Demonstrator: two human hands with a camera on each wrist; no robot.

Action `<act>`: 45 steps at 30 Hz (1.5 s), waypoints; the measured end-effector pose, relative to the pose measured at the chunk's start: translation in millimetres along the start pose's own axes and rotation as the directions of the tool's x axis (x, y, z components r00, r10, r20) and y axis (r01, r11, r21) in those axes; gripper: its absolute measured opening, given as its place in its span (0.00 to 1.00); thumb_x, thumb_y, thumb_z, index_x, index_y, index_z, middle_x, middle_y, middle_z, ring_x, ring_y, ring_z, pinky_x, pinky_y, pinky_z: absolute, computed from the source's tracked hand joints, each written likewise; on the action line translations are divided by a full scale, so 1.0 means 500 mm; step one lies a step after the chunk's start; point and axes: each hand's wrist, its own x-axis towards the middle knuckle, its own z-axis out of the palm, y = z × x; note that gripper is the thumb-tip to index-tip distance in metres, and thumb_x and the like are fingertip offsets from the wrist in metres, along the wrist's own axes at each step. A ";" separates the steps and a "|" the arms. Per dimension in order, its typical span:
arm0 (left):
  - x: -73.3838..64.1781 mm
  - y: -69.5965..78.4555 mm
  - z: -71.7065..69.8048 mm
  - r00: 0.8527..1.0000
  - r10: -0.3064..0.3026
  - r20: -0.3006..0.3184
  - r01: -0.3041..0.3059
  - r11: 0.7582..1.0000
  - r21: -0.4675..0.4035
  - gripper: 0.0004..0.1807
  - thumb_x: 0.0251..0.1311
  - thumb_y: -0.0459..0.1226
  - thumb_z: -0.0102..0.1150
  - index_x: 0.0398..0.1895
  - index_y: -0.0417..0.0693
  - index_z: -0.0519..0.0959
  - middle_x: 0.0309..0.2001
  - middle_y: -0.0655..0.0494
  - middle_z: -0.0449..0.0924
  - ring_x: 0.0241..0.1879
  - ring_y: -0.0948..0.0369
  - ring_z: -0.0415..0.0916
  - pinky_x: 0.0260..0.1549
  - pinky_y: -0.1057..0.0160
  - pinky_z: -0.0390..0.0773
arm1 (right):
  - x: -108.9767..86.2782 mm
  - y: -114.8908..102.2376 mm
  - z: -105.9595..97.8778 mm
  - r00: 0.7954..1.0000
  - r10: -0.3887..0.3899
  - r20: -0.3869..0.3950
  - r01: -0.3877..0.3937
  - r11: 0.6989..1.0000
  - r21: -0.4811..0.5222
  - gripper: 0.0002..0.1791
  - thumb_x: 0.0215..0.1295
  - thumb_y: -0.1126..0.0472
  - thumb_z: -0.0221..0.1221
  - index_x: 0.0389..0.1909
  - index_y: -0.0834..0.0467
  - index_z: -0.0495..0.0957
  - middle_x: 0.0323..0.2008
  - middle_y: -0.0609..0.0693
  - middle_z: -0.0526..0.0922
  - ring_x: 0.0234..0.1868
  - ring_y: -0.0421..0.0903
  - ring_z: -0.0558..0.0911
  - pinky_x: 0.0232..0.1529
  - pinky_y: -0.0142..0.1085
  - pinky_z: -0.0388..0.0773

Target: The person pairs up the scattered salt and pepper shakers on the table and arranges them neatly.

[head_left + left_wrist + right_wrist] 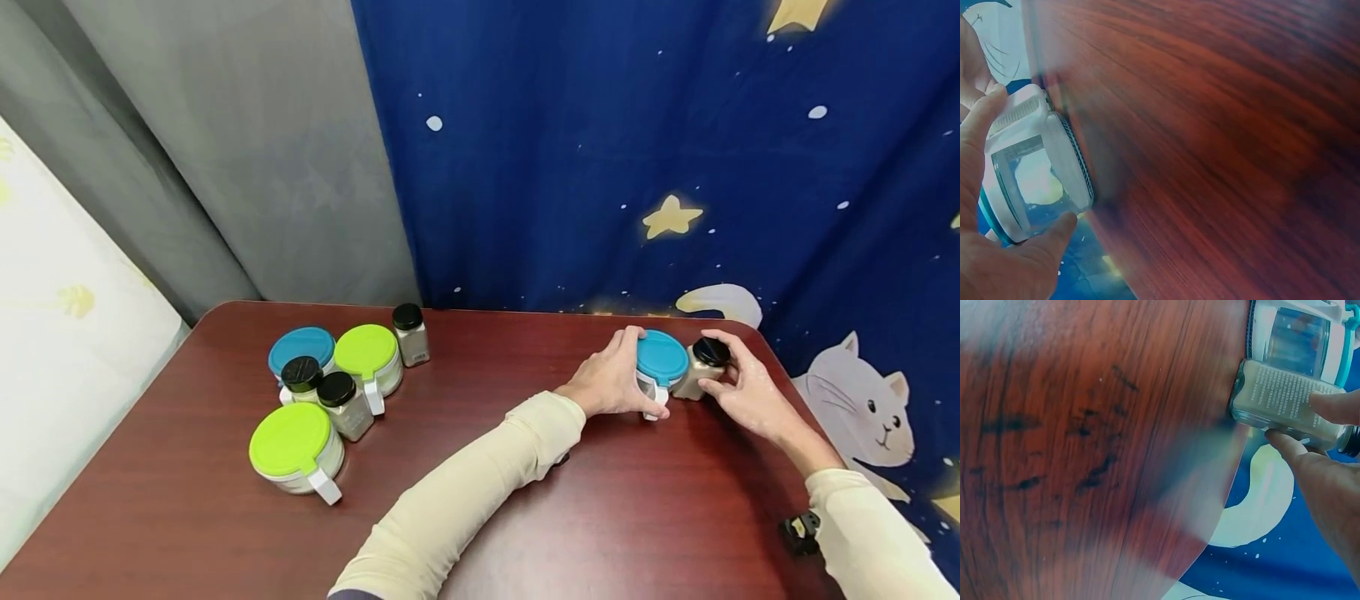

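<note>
At the far right of the table, my left hand (609,377) grips a container with a blue lid (662,358) and a white handle, thumb near the handle and fingers at the far side. In the left wrist view its clear window (1038,178) shows between thumb and fingers. Right beside it stands a square glass spice jar (696,379) with a black lid and pale contents. My right hand (750,395) holds this jar from the right, between thumb and fingers. In the right wrist view, the jar's printed label (1285,394) faces the camera, and the jar sits against the container.
On the table's left side, two green-lidded containers (366,350), another blue-lidded container (300,347) and three black-lidded spice jars (412,337) stand grouped. The wooden table (480,367) ends at a blue curtain (540,167). A small black object (799,533) shows by my right sleeve.
</note>
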 end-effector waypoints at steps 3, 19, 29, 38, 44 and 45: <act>0.008 0.004 0.001 1.000 0.003 -0.006 -0.003 1.000 0.004 0.61 0.35 0.62 0.82 0.73 0.61 0.56 0.62 0.64 0.67 0.47 0.60 0.78 0.45 0.64 0.78 | 0.005 0.000 -0.004 1.000 -0.013 -0.005 0.013 1.000 -0.006 0.44 0.53 0.90 0.57 0.71 0.68 0.56 0.58 0.71 0.68 0.45 0.27 0.74 0.39 0.19 0.75; -0.074 -0.014 -0.136 0.987 0.116 -0.110 -0.124 0.990 -0.069 0.65 0.43 0.75 0.65 0.82 0.72 0.44 0.79 0.65 0.47 0.77 0.60 0.46 0.67 0.45 0.63 | -0.016 -0.101 -0.017 0.911 -0.092 -0.402 -0.039 0.951 -0.307 0.32 0.58 0.70 0.61 0.67 0.56 0.75 0.62 0.55 0.76 0.61 0.42 0.69 0.58 0.28 0.59; -0.220 -0.023 -0.205 0.972 0.196 -0.127 -0.188 0.980 0.071 0.65 0.48 0.76 0.61 0.83 0.60 0.44 0.80 0.63 0.48 0.78 0.61 0.44 0.64 0.46 0.68 | -0.040 -0.197 0.049 0.910 -0.205 -0.360 0.093 0.948 -0.303 0.30 0.56 0.72 0.64 0.63 0.54 0.81 0.55 0.55 0.81 0.52 0.25 0.73 0.54 0.21 0.62; -0.470 -0.117 -0.253 0.837 0.455 -0.302 -0.363 0.877 0.316 0.56 0.53 0.64 0.67 0.78 0.42 0.59 0.77 0.46 0.56 0.77 0.50 0.49 0.67 0.49 0.63 | -0.046 -0.317 0.187 0.937 -0.347 0.024 0.320 0.831 -0.454 0.29 0.58 0.62 0.67 0.63 0.54 0.78 0.63 0.49 0.77 0.61 0.49 0.76 0.62 0.34 0.69; -0.593 -0.305 -0.347 0.671 0.446 -0.593 -0.226 0.884 0.410 0.47 0.57 0.66 0.60 0.66 0.37 0.74 0.71 0.36 0.65 0.70 0.36 0.60 0.70 0.45 0.57 | 0.038 -0.409 0.323 0.836 -0.458 0.304 0.547 0.748 -0.376 0.29 0.64 0.56 0.65 0.67 0.54 0.75 0.70 0.50 0.70 0.67 0.49 0.72 0.58 0.48 0.75; -0.613 -0.333 -0.361 0.694 0.356 -0.626 -0.146 0.921 0.361 0.50 0.54 0.67 0.63 0.69 0.38 0.71 0.73 0.38 0.63 0.72 0.38 0.57 0.70 0.44 0.57 | 0.056 -0.421 0.349 0.821 -0.461 0.336 0.563 0.750 -0.347 0.29 0.65 0.57 0.65 0.68 0.54 0.75 0.70 0.51 0.70 0.67 0.49 0.71 0.59 0.47 0.75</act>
